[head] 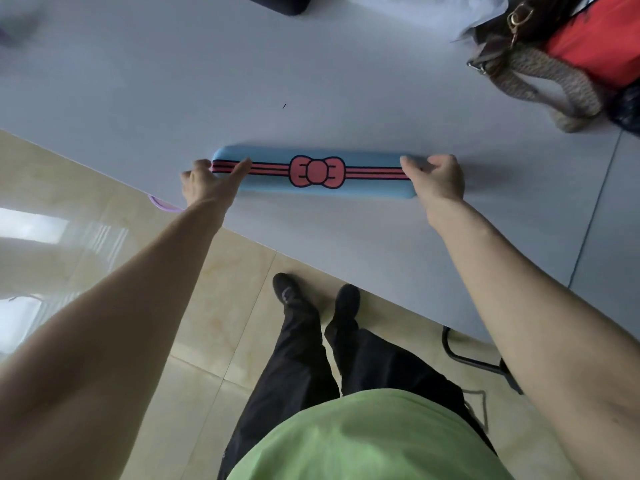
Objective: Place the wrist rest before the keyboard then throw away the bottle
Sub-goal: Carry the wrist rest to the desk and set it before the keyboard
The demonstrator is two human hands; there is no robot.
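A long blue wrist rest (363,173) with pink stripes and a pink bow lies across the white table (173,81), near its front edge. My left hand (207,183) grips its left end, thumb on top. Around the right end my right hand (438,178) is closed. A dark object (277,3) shows at the table's far edge, cut off by the frame; I cannot tell whether it is the keyboard. No bottle is in view.
A brown handbag with a woven strap (540,74) and a red item (602,43) sit at the back right of the table. A purple curved thing (162,204) peeks out under the left table edge. Below are tiled floor, my legs and a chair base (478,362).
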